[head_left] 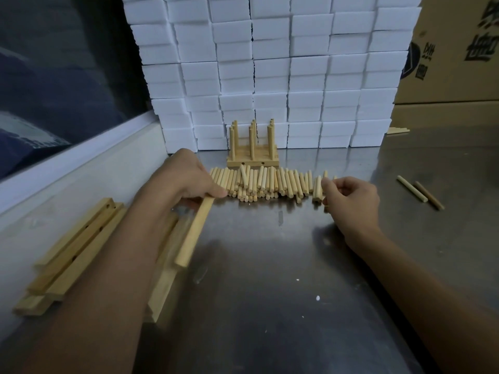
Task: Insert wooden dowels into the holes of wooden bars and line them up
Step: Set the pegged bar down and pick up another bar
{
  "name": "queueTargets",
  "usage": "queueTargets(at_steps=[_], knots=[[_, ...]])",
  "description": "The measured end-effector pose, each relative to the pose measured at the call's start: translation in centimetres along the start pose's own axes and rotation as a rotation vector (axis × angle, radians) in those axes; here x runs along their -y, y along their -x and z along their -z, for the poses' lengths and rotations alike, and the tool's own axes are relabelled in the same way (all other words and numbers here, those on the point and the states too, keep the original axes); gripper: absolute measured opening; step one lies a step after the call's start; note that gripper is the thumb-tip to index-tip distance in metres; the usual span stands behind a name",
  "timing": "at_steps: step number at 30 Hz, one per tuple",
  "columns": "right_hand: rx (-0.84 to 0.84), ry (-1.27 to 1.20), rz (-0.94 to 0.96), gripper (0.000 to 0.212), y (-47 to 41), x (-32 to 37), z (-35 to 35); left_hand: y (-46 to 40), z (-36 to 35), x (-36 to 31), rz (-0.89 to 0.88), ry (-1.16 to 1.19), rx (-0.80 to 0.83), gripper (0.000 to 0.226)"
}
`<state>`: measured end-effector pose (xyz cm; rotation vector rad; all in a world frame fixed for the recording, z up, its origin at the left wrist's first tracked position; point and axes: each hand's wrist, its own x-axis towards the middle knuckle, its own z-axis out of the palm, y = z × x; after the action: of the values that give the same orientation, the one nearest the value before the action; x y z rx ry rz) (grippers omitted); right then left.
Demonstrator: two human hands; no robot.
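Both forearms are bare, with no sleeves, gloves or jewellery visible.

Dowel pile [270,184] before doweled bars [252,160]; spare bars [75,252] left.

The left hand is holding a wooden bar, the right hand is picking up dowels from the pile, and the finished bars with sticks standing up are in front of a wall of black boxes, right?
Almost. In the head view the boxes are white, not black. The rest holds: the left hand grips a wooden bar, the right hand pinches dowels at the pile, and the finished bars with upright sticks stand before those boxes.
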<state>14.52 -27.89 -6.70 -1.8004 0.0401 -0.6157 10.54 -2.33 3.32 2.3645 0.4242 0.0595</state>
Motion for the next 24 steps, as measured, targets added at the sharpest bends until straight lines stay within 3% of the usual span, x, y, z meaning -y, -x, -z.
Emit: queueTargets(at_steps=[7,13,18,24], knots=[[0.018,0.047,0.070,0.025,0.3,-0.1,-0.1,-0.2,-3.2,-0.3,-0.089,0.478,0.170,0.010],[0.093,0.182,0.285,0.019,1.2,0.6,-0.4,0.1,-5.4,-1.0,-0.099,0.682,0.224,0.010],[0.258,0.222,0.534,0.023,2.5,1.4,-0.6,0.5,-7.5,-1.8,-0.098,0.814,0.154,0.007],[0.502,0.195,0.496,0.026,3.2,1.6,-1.4,0.6,-9.8,-2.2,-0.069,1.006,-0.038,0.003]])
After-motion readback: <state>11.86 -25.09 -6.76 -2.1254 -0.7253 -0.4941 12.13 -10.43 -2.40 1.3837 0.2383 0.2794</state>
